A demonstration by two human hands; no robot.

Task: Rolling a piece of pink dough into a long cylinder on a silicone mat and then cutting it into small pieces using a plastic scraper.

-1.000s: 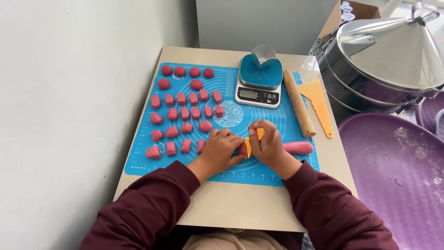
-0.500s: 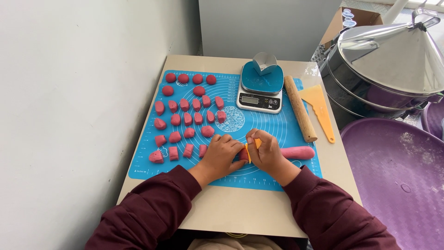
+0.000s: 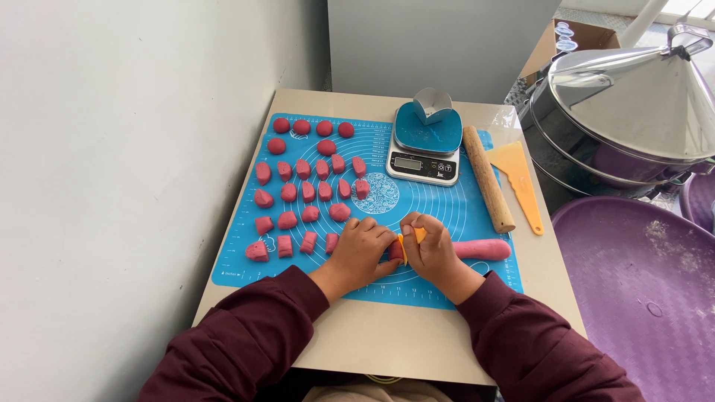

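Indoors, blue mat (image 3: pixel 447 216), beige table (image 3: pixel 387 335), white wall (image 3: pixel 112 149)

Both arms come in from the bottom of the frame, dark maroon sleeves down to the wrists, elbows splayed out and forearms angling in toward each other. The left hand (image 3: pixel 363 248) sits palm down, knuckles up, fingers curled loosely with the tips pointing right. The right hand (image 3: pixel 430 249) is right up against it, fingers bunched and curled tight in a pinch, thumb tucked on the near side. The two hands touch at the fingertips, wrists low and fairly straight
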